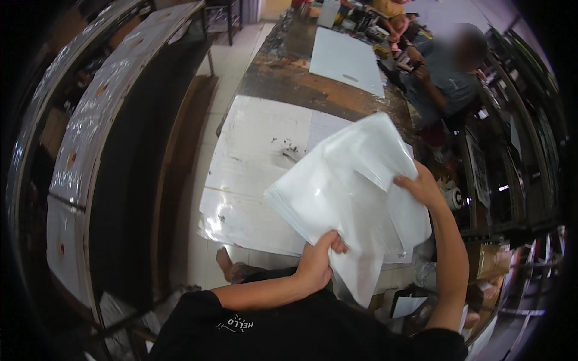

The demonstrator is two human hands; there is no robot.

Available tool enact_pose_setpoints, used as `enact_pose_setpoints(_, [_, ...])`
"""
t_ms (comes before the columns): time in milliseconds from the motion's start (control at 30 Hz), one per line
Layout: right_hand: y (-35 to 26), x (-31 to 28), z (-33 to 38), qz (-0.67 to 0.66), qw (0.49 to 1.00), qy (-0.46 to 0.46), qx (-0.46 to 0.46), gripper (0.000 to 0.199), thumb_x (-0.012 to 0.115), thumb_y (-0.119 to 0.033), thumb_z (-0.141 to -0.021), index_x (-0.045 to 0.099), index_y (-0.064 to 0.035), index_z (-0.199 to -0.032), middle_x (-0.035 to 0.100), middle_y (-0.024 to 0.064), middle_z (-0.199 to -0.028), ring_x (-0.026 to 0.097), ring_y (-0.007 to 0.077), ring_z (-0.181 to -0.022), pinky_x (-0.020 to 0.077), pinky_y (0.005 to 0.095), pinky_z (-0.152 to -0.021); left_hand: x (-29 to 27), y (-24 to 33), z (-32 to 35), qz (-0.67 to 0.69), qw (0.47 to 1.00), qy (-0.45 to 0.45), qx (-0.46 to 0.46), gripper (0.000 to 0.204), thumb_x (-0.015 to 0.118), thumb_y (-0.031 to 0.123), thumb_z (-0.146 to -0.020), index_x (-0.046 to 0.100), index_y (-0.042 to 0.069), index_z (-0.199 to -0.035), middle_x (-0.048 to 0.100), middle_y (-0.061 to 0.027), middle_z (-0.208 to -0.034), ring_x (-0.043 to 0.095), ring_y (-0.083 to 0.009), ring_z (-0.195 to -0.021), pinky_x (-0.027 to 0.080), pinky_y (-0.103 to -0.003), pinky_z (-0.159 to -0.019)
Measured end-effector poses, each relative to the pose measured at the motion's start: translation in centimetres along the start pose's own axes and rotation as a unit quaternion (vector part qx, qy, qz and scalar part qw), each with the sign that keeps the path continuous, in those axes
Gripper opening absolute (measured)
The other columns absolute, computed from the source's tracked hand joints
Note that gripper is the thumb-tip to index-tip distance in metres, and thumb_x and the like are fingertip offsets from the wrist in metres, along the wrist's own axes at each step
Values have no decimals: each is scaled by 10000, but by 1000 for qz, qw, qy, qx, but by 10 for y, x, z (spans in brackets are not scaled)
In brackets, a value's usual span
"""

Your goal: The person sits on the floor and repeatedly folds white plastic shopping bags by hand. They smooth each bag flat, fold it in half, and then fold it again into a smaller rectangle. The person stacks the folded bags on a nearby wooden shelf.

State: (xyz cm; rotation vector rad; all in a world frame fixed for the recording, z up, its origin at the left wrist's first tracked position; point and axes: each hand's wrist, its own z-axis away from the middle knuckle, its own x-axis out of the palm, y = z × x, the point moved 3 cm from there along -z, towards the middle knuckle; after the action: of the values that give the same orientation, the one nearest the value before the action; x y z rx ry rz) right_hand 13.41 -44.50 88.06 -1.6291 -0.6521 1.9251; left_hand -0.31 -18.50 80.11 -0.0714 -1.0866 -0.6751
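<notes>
A floppy stack of whitish, half-clear plastic sheets (pixel 337 174) is up between the person's two hands, slanting away from the body, with layered edges showing at its left corner. The left hand (pixel 319 262) grips the near edge, its thumb on top and its fingers curled in against the plastic. The right hand (pixel 421 186) is closed on the right-hand side, thumb pressed on the upper face; most of its fingers are out of sight from where I stand. A loose flap hangs down between the hands, toward the person's black shirt (pixel 289 331).

Beyond and below the hands runs a long desk (pixel 265 84), its brown top worn and stained. A white cover (pixel 241 162) lies over its near part, with dark scuffs just past the left hand; I can't tell whether the plastic touches it. Farther off, ahead of both hands, a pale board (pixel 346 57) with a slot lies flat on the desk. Past the right hand, another person (pixel 442 84) in a grey top is at the desk's far side. A cardboard box (pixel 490 262) is to the right of the right forearm. Well off to the left of the left hand, a long rack (pixel 129 180) carries white, shiny-wrapped panels (pixel 84 141). A bare foot (pixel 224 263) shows beyond the left forearm, on the pale floor (pixel 211 126).
</notes>
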Motion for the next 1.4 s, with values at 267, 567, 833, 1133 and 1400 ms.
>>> enact_pose_setpoints(267, [17, 47, -146, 80, 954, -267, -107, 510, 786, -218, -770, 624, -40, -1220, 696, 146, -1067, 654, 227, -976, 495, 340, -856, 8, -67, -42, 195, 970, 89, 114, 162, 459, 132, -987, 438, 69, -839, 411, -29, -749, 436, -188, -741, 450, -397, -878])
enact_pose_setpoints(567, [31, 91, -202, 137, 916, -356, -122, 616, 787, -279, -776, 585, -30, -1302, 663, 165, -1191, 630, 250, -1058, 470, 349, -953, -26, -111, -69, 243, 944, 138, 176, 170, 466, 142, -990, 430, 69, -840, 409, -32, -751, 438, -192, -744, 443, -394, -880])
enact_pose_setpoints(833, [27, 104, -228, 189, 902, -369, -119, 769, 807, -400, -728, 546, -31, -1350, 598, 200, -1303, 602, 287, -1145, 476, 369, -957, -39, -124, -80, 244, 939, 153, 189, 175, 469, 141, -989, 432, 67, -835, 406, -36, -742, 441, -191, -737, 444, -398, -891])
enact_pose_setpoints(1133, [5, 99, -195, 279, 911, -209, -223, 917, 790, -375, -733, 354, -58, -1475, 459, 253, -1416, 454, 372, -1313, 377, 425, -1087, -35, -120, -87, 249, 935, 172, 186, 206, 444, 156, -999, 412, 77, -811, 390, -27, -705, 433, -186, -699, 450, -405, -885])
enact_pose_setpoints(1400, [14, 101, -70, 354, 833, -232, -356, 1010, 750, -250, -701, 208, -137, -1545, 214, 262, -1552, 272, 478, -1395, 290, 576, -1115, -36, -120, -91, 280, 925, 179, 186, 190, 444, 139, -994, 411, 68, -822, 389, -32, -688, 412, -184, -664, 455, -398, -834])
